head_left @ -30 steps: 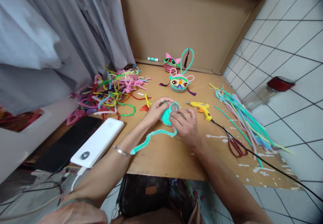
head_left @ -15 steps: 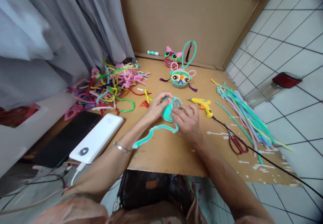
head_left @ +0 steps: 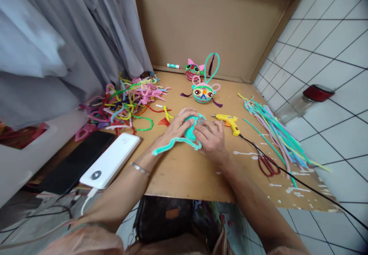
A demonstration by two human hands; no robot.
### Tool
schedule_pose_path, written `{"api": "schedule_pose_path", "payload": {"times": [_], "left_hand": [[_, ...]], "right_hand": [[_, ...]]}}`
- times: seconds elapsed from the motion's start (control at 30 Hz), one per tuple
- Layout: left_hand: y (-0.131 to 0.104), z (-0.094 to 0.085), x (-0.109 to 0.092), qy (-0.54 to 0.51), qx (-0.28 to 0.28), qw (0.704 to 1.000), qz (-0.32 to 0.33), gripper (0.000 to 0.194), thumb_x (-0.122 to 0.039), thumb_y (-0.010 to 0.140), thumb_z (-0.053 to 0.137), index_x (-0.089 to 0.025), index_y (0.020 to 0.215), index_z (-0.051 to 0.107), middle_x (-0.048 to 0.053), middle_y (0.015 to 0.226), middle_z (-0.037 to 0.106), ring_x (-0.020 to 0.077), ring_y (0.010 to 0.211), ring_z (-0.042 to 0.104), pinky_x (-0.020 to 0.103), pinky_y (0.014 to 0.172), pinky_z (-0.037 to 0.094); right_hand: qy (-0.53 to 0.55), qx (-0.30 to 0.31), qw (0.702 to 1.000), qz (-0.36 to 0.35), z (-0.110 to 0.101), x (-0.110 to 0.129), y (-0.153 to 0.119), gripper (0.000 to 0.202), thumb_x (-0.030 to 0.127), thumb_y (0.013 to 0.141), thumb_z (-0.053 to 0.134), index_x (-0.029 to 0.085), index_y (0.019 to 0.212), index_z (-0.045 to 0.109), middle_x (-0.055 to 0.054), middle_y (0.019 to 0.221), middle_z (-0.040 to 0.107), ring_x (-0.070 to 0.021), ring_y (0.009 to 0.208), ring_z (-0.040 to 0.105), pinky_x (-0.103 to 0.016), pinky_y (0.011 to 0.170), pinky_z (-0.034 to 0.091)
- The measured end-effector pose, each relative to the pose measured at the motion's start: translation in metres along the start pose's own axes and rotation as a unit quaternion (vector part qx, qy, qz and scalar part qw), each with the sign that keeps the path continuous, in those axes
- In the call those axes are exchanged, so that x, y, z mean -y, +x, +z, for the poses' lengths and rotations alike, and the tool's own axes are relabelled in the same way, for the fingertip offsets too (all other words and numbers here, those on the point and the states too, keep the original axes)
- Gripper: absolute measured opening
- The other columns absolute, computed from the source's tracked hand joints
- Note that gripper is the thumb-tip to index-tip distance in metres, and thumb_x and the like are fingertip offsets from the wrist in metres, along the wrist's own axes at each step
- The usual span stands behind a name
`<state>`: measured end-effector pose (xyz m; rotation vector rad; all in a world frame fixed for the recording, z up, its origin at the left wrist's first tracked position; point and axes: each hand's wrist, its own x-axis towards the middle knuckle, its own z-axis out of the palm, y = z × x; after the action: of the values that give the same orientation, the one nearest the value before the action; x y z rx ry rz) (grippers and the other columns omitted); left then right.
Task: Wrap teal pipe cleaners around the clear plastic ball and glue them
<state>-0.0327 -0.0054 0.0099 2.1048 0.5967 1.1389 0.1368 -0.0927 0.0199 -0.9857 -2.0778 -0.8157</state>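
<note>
Between my two hands sits a clear ball (head_left: 200, 121) partly wrapped in rows of turquoise pipe cleaner (head_left: 189, 132). My left hand (head_left: 181, 124) is curled around the ball's left side, thumb on the wrapped rows. With bent fingers, my right hand (head_left: 212, 137) presses on the right side, where part of the ball shows bare. From beneath the right fingers, the pipe cleaner's loose end trails left across the front to my left wrist. A yellow hot glue gun (head_left: 228, 121) lies just right of my right hand.
Two decorated animal-face balls (head_left: 202, 92) stand at the back near a glue stick (head_left: 173, 66). Tangled pipe cleaners (head_left: 138, 94) are heaped left; straight ones (head_left: 276, 132) lie right beside red-handled scissors (head_left: 268, 165). A white power bank (head_left: 110, 161) and black phone (head_left: 76, 161) lie left. The glue gun's cord crosses the right.
The camera view has shifted slightly. My left fingers have moved a little over the ball, and the loose pipe cleaner end has swung up slightly. Both hands keep their hold.
</note>
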Motion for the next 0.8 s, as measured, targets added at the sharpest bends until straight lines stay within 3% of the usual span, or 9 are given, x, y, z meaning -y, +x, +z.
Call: {"api": "schedule_pose_path", "payload": {"times": [0.4, 0.8], "left_hand": [[0.0011, 0.0070, 0.0028, -0.021, -0.047, 0.999, -0.016, 0.035, -0.044, 0.095, 0.049, -0.019, 0.113, 0.066, 0.009, 0.115, 0.065, 0.0249, 0.113, 0.059, 0.040, 0.105, 0.045], [0.0029, 0.0051, -0.0008, -0.015, -0.038, 0.999, -0.008, 0.038, -0.049, 0.095, 0.047, -0.020, 0.100, 0.070, 0.012, 0.117, 0.065, 0.0251, 0.114, 0.059, 0.041, 0.106, 0.044]], "right_hand": [[-0.005, -0.016, 1.000, 0.000, 0.0003, -0.0011, 0.0009, 0.020, 0.010, 0.087, 0.053, 0.020, 0.090, 0.070, -0.004, 0.098, 0.077, -0.0200, 0.101, 0.060, -0.037, 0.090, 0.034], [0.014, -0.001, 1.000, 0.006, 0.0027, -0.0018, -0.0025, 0.019, 0.009, 0.087, 0.056, 0.020, 0.093, 0.070, -0.006, 0.103, 0.077, -0.0218, 0.103, 0.062, -0.039, 0.091, 0.032]]}}
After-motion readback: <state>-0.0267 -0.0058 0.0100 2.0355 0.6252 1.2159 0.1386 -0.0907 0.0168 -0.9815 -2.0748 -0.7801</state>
